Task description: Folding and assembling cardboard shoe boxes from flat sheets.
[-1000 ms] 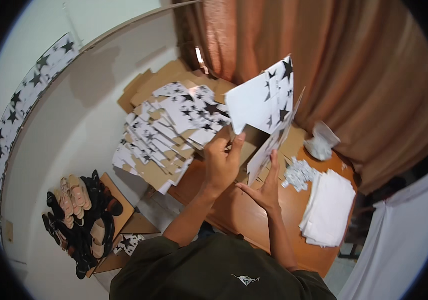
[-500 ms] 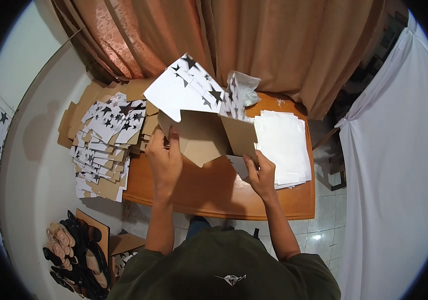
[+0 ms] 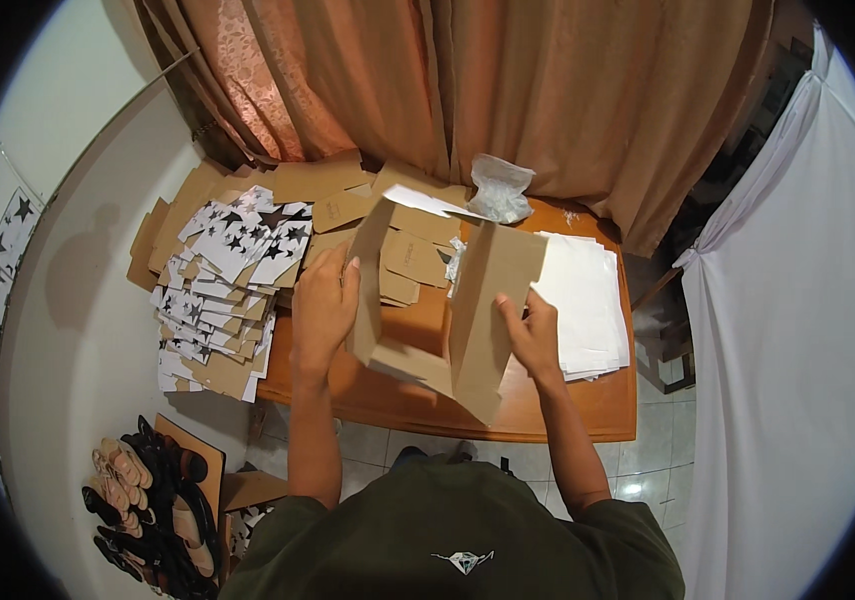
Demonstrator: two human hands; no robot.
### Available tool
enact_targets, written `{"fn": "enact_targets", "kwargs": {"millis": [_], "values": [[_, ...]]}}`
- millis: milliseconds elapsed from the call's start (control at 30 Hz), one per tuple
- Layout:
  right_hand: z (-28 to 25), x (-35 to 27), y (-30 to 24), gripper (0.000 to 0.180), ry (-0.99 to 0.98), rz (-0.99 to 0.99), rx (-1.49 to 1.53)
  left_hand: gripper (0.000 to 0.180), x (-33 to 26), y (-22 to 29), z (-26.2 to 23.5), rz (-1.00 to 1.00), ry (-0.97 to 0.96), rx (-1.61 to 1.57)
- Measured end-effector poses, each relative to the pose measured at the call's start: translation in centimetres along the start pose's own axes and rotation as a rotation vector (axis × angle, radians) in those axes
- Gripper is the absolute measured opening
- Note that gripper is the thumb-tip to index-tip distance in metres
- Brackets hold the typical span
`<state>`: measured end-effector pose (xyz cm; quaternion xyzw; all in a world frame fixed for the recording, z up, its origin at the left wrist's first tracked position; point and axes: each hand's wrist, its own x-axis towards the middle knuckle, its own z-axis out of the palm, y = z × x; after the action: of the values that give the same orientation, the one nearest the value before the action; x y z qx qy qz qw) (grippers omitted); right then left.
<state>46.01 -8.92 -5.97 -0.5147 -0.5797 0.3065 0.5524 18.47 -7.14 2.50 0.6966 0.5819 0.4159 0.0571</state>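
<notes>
In front of me, raised above the wooden table, is a partly folded cardboard box. Its plain brown inner walls face me, and the table shows through its open middle. My left hand grips the left wall, thumb up along its edge. On the other side my right hand pinches the right wall between thumb and fingers. Beyond the box, flat brown cardboard pieces lie on the table. To the left is a heaped stack of star-printed cardboard blanks.
White sheets are stacked at the table's right side. A clear plastic bag sits at the back by the brown curtain. Shoes stand at lower left. A white cloth hangs at right.
The box has been turned and lowered: its star-printed outside faced up before, and now brown inner walls show with an opening through the middle. Both hands still hold it.
</notes>
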Motion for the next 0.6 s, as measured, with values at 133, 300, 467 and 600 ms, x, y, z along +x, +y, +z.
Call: {"fn": "enact_targets", "kwargs": {"millis": [133,300,467,600], "values": [[1.7,0.8,1.1,0.025,-0.053,0.216,0.222,0.032,-1.9,-3.3,-1.9,-0.028,-0.169,0.032],[5.9,-0.6,1.9,0.023,-0.08,0.284,0.352,0.031,-4.3,-6.3,-4.7,-0.079,-0.218,0.06],[8.9,-2.7,3.5,0.025,-0.198,0.364,0.232,0.034,-5.8,-8.7,-4.6,-0.095,-0.167,0.119],[9.1,-3.8,5.5,0.031,-0.118,0.292,-0.06,0.038,-5.9,-9.7,-1.1,-0.139,-0.285,0.184]]}}
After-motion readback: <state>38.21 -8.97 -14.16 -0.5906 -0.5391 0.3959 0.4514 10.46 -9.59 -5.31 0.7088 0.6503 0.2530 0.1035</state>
